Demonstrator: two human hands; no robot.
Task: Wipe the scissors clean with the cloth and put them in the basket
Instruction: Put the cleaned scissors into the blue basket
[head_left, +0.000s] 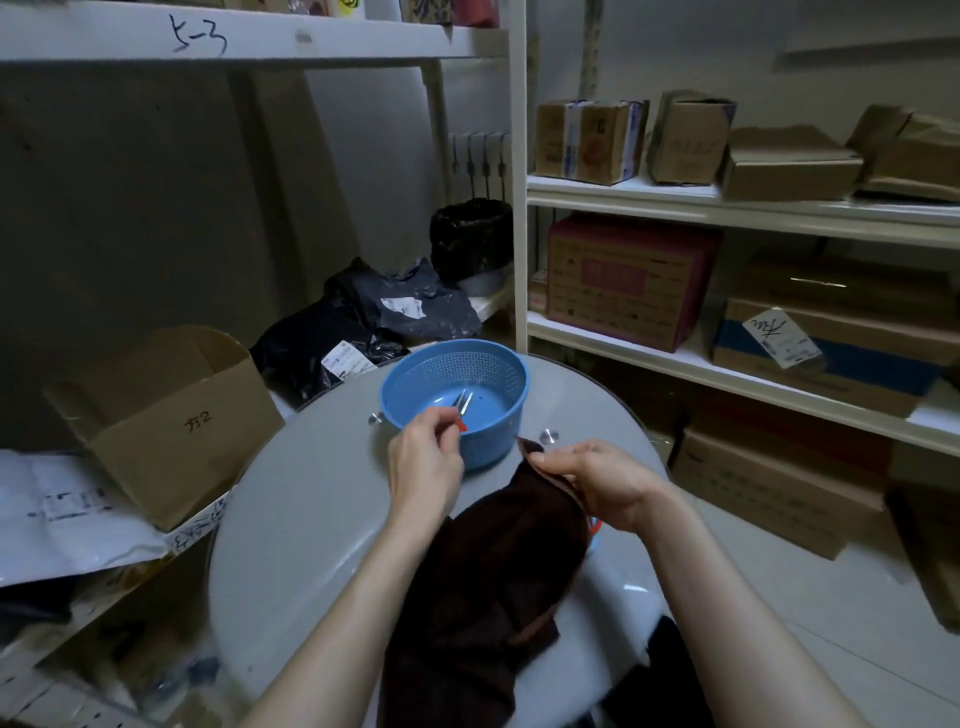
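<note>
My left hand (423, 462) pinches a small pair of scissors (462, 408) by its red handle, blades slightly apart and pointing into the blue perforated basket (498, 364), just above its floor. My right hand (597, 480) grips the top edge of a dark brown cloth (498, 561) that drapes over the round glass table (311, 509) toward me. A bit of red and blue shows under my right palm; what it is I cannot tell.
An open cardboard box (166, 421) and dark plastic parcels (363, 317) sit on the low shelf to the left. White shelving (727, 208) with several cartons stands to the right. Two metal table studs (548, 436) flank the basket.
</note>
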